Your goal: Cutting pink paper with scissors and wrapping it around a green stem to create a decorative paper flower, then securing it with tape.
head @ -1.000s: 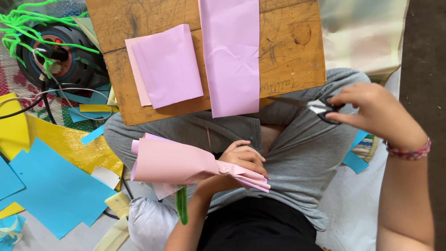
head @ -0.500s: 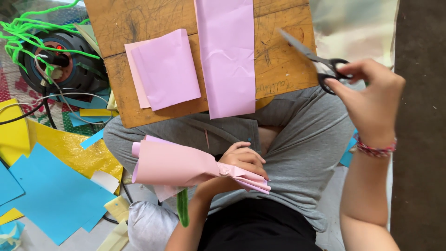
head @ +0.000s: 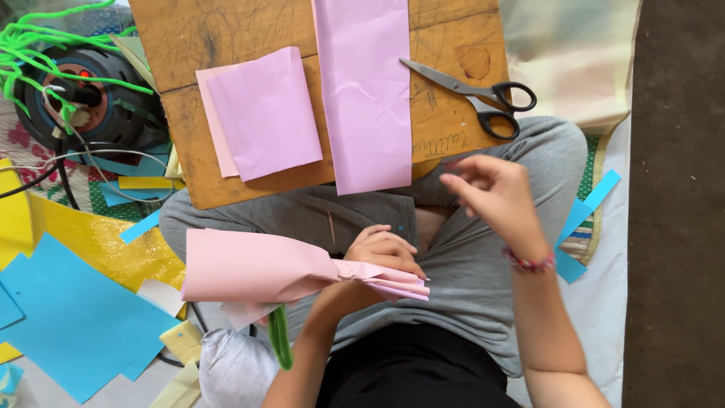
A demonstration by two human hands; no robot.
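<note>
While left hand (head: 381, 251) grips pink paper cone (head: 257, 266), narrow end pinched within fingers (head: 393, 261).

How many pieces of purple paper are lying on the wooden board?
2. A short folded purple sheet lies on the board's left part, over a pink sheet; a long purple strip runs down its middle, overhanging the near edge.

I count one pair of scissors (head: 472, 94) on one wooden board (head: 226, 30); two lilac paper pieces on it, one long strip (head: 366, 91) and one folded sheet (head: 264, 113); one pink paper cone (head: 257, 266) pinched in my left hand (head: 384, 251); my right hand (head: 495, 193) holds nothing; one beaded bracelet (head: 531, 262) on that wrist; one cable reel (head: 83, 94); one green stem (head: 279, 336).
</note>
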